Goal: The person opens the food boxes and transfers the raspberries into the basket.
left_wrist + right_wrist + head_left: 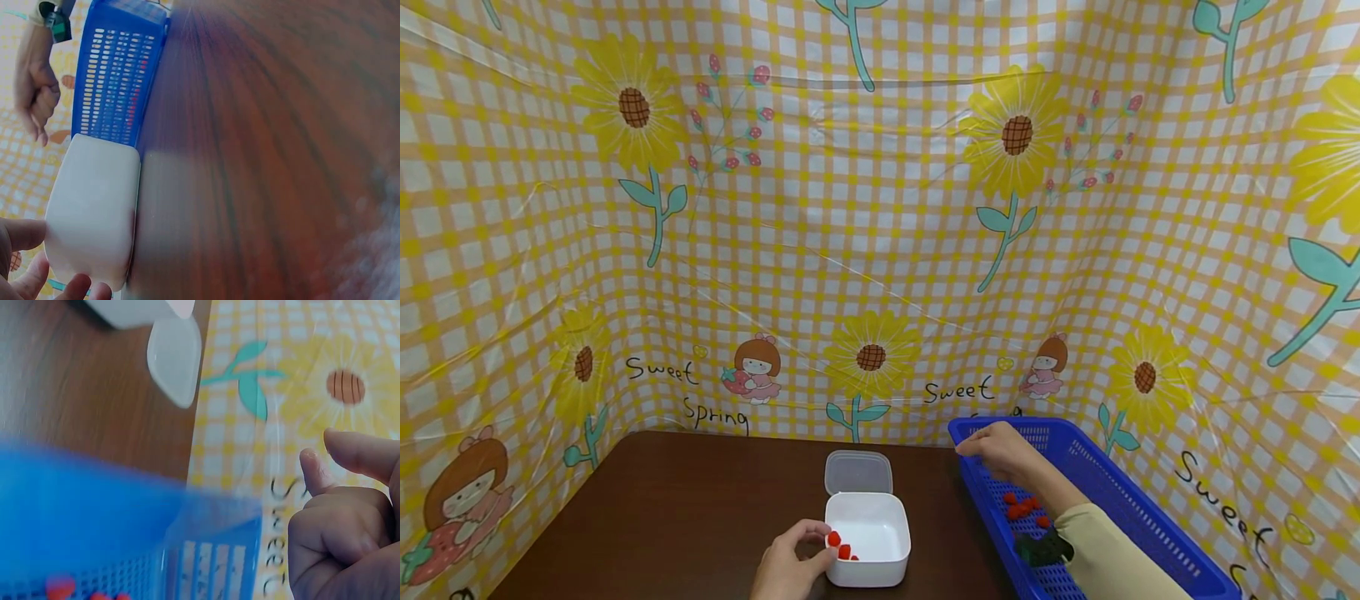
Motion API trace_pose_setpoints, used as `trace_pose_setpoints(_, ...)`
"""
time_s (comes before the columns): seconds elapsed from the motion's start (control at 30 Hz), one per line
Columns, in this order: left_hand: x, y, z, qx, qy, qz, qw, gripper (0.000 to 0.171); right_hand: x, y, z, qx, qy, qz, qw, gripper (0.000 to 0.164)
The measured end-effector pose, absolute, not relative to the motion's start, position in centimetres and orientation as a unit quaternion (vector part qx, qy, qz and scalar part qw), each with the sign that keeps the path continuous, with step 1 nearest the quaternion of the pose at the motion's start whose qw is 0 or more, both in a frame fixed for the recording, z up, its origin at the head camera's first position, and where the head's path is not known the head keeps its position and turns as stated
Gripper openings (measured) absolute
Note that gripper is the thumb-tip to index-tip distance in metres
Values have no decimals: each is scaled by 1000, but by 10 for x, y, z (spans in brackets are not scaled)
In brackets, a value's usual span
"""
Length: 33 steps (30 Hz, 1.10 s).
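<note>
Seemingly hands (pixel 792 560) at box (pixel 871 575), basket (pixel 1138 508) edges.

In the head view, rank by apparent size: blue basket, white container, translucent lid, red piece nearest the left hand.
Largest to smallest:
1. blue basket
2. white container
3. translucent lid, farther back, so distance may shrink it
4. red piece

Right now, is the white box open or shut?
Open: the head view shows red pieces inside the white box, with the translucent lid behind it.
</note>
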State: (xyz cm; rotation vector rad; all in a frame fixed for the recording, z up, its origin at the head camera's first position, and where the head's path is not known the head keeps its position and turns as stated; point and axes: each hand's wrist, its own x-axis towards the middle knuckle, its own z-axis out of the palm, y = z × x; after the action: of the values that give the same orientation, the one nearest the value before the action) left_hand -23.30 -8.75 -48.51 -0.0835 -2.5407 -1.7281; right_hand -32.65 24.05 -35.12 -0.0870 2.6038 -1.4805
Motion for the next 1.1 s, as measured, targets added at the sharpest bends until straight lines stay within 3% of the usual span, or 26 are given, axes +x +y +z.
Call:
trace_pose_setpoints(0.7, -234, -88, -482, -12, -822, -570, 5, 26, -319, 171, -368, -77, 835, -531, 125, 19)
trace_pose_setpoints(1.1, -234, -88, -483, -24, -829, -558, 27, 25, -317, 147, -388, -93, 828, -532, 154, 23)
